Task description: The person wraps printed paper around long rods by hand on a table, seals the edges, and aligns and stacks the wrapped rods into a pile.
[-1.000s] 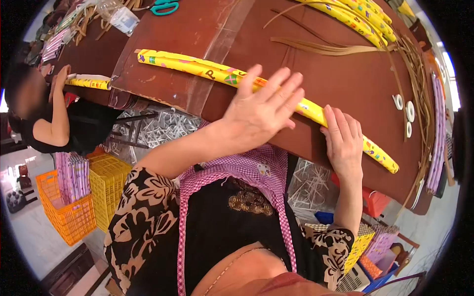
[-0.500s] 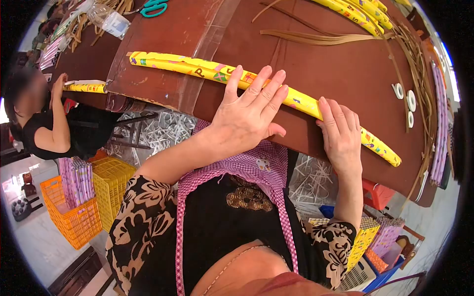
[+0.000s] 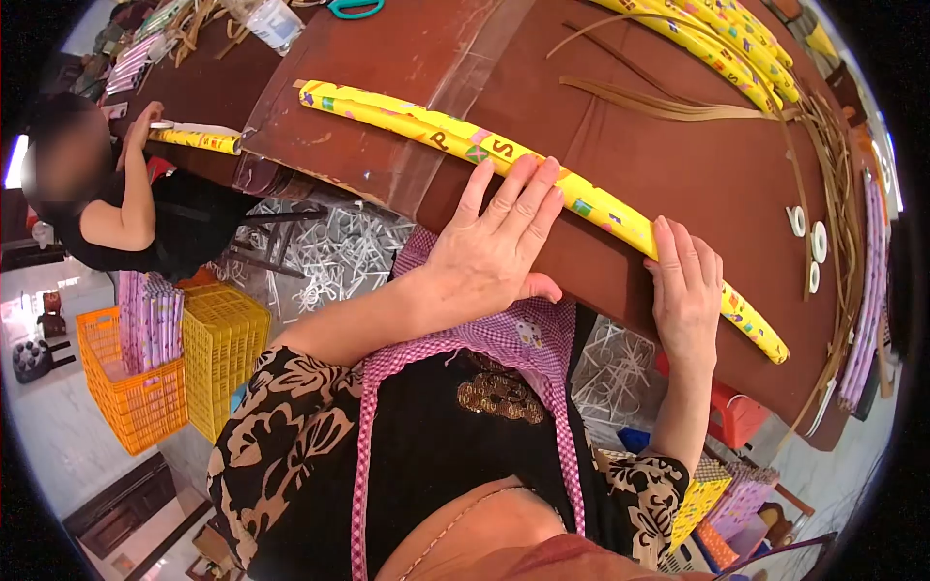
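Tube (image 3: 607,209), long, yellow and printed with colourful letters and shapes, runs aslant across the brown tabletop (image 3: 722,189), from upper left toward lower right. We rest the extended fingers of our left hand (image 3: 492,247) against its middle, the grip wide. Our right hand (image 3: 687,290) bends over it nearer the lower-right end; how tight that grip is, we cannot tell. Brown flat strips (image 3: 668,105) and white rolls (image 3: 820,242) lie beyond, toward the upper right.

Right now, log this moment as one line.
left hand: over yellow printed roll | right hand: over same roll, farther right | tape rolls: three, white, on brown table
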Available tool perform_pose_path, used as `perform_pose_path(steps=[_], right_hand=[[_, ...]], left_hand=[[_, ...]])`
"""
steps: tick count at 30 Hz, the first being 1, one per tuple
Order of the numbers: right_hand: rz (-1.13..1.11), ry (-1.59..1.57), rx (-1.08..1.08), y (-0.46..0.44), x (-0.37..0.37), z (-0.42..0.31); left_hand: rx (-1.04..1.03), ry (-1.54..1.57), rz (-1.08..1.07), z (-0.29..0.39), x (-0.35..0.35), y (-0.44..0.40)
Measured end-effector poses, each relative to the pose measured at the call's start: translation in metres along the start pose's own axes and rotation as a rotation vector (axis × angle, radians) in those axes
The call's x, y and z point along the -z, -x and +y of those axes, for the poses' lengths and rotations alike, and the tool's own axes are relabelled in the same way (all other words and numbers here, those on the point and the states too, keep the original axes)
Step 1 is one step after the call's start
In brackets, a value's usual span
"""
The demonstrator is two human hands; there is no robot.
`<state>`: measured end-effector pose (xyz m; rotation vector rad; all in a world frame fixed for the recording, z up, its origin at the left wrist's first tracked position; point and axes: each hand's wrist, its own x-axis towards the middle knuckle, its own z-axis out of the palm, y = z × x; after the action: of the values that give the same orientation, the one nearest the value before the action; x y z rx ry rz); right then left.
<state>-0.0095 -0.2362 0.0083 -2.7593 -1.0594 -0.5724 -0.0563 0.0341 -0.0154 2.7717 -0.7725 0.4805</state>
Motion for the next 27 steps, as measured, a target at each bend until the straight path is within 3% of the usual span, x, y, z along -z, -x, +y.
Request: perform_pose_path(steps=[14, 18, 27], right_hand=[[0.020, -0.006, 0.040, 0.000, -0.002, 0.001], [0.000, -0.003, 0.032, 0.001, -0.003, 0.001], [0.019, 0.018, 0.024, 0.001, -0.005, 0.001]], left_hand=[[0.017, 0.020, 0.020, -0.007, 0.031, 0.004], [0.009, -0.001, 0.144, -0.013, 0.007, -0.018], [0.099, 0.013, 0.108, -0.022, 0.000, 0.003]])
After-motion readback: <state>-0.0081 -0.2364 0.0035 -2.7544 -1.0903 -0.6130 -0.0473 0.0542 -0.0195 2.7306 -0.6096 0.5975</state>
